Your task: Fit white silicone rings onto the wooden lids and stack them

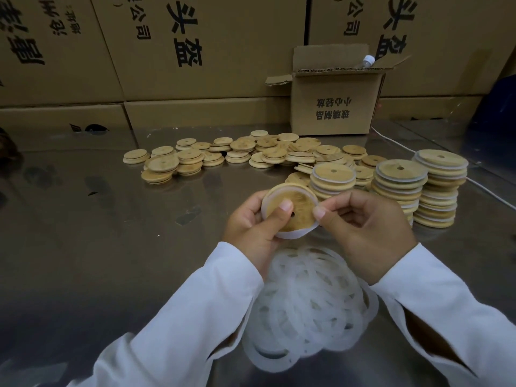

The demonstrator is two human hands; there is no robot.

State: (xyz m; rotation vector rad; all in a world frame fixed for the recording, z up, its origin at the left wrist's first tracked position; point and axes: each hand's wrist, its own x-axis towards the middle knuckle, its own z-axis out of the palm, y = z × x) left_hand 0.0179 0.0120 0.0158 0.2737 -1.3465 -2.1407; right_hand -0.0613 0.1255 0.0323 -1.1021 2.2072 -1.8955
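Note:
My left hand (255, 227) grips a round wooden lid (300, 210) tilted toward me, thumb pressed near its centre hole. A white silicone ring (290, 234) runs around the lid's rim. My right hand (365, 230) pinches that ring at the lid's right edge. Below my hands lies a heap of loose white rings (310, 305) on the steel table. Three stacks of ringed lids (396, 188) stand to the right. Bare wooden lids (245, 153) are scattered across the middle of the table.
An open cardboard box (335, 99) with a bottle cap showing stands behind the lids. Large printed cartons (181, 51) wall off the back. A white cable (396, 143) runs along the right side of the steel table (97, 233).

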